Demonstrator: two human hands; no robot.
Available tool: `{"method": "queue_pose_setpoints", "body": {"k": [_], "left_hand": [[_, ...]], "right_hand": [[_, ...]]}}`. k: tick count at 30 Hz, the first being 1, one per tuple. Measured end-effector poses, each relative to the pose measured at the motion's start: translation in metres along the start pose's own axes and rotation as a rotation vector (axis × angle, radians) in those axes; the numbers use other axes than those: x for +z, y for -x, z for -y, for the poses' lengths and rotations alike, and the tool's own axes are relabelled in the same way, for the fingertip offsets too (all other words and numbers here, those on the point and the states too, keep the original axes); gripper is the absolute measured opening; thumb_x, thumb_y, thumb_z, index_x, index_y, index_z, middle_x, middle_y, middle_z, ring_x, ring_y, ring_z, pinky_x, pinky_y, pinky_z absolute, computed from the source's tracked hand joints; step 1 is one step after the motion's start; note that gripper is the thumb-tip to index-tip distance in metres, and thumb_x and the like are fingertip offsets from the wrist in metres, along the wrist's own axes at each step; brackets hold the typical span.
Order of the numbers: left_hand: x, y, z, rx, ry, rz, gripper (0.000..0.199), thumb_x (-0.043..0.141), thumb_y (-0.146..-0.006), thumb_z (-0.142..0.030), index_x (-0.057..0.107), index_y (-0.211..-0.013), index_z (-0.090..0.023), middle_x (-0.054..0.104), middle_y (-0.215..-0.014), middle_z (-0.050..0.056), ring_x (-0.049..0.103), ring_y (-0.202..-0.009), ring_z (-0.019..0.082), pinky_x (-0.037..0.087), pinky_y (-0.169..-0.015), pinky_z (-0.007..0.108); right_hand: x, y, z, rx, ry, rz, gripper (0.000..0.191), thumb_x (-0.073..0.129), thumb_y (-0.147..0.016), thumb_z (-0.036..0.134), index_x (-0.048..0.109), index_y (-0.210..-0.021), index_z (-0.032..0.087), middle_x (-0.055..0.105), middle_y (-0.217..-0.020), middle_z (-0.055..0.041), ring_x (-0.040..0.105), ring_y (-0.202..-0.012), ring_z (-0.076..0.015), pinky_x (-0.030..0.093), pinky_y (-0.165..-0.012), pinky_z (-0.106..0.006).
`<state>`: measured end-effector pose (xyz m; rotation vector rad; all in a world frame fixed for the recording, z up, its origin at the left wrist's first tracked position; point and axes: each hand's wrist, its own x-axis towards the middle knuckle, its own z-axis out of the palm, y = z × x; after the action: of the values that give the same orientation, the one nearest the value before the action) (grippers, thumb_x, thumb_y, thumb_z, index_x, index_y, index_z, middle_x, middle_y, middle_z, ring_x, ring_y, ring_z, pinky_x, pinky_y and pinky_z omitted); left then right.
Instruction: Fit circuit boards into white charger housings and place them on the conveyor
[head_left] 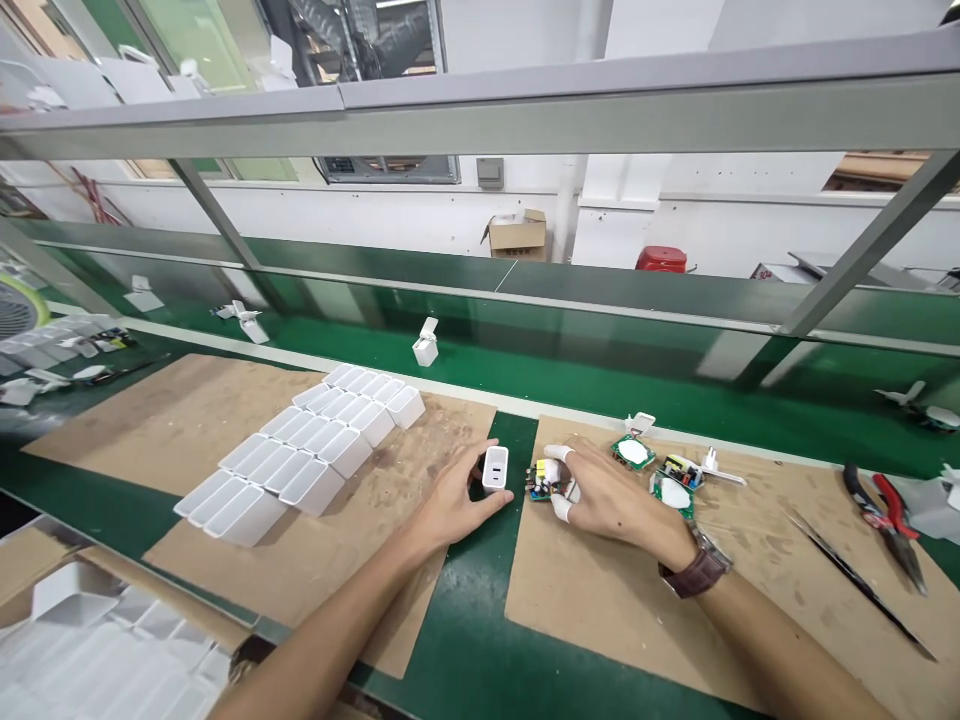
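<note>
My left hand (466,497) grips a white charger housing (495,468) whose open top faces me, with dark port slots visible at its bottom. It is over the green strip between two brown cardboard sheets. Just to the right, my right hand (600,490), with white covers on the thumb and a fingertip, pinches a circuit board assembly (541,480) with yellow and white parts. A gap separates the board from the housing. More circuit boards (634,452) with white pads lie on the right cardboard (577,610), beyond my right hand.
Rows of white housings (315,430) stand on the left cardboard (375,570). A box of white housings (112,650) is at the lower left. Tweezers (862,585) and red-and-black pliers (892,525) lie at right. A metal shelf frame (480,120) crosses above the bench.
</note>
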<state>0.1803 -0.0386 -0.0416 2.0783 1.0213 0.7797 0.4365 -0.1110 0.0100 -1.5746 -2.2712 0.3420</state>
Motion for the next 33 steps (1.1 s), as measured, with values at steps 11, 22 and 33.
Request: {"method": "queue_pose_setpoints", "body": {"k": [11, 22, 33], "left_hand": [[-0.011, -0.001, -0.006, 0.21, -0.075, -0.156, 0.051, 0.054, -0.084, -0.007, 0.063, -0.132, -0.022, 0.059, -0.141, 0.012, 0.058, -0.135, 0.028, 0.056, -0.105, 0.042], [0.0, 0.003, -0.013, 0.059, -0.116, -0.068, 0.036, 0.085, -0.078, -0.039, 0.061, -0.098, -0.022, 0.065, -0.111, 0.006, 0.068, -0.105, 0.026, 0.059, -0.092, 0.042], [0.004, 0.005, 0.002, 0.305, -0.09, -0.158, 0.084, 0.077, -0.089, -0.027, 0.029, -0.158, -0.029, 0.066, -0.134, 0.011, 0.065, -0.125, 0.03, 0.055, -0.105, 0.051]], "right_hand": [[-0.005, -0.002, 0.007, -0.26, -0.062, -0.34, 0.055, 0.054, -0.094, 0.013, 0.042, -0.147, 0.021, 0.06, -0.12, -0.0151, 0.059, -0.107, -0.0316, 0.057, -0.087, -0.05], [-0.002, -0.004, 0.009, -0.359, -0.031, -0.43, 0.063, 0.058, -0.093, 0.012, 0.038, -0.152, 0.02, 0.062, -0.123, -0.017, 0.06, -0.111, -0.0323, 0.059, -0.089, -0.052], [0.012, 0.0, 0.022, -0.469, -0.027, -0.463, 0.069, 0.054, -0.095, 0.008, 0.031, -0.16, 0.017, 0.061, -0.13, -0.0206, 0.059, -0.121, -0.035, 0.058, -0.095, -0.057]]}}
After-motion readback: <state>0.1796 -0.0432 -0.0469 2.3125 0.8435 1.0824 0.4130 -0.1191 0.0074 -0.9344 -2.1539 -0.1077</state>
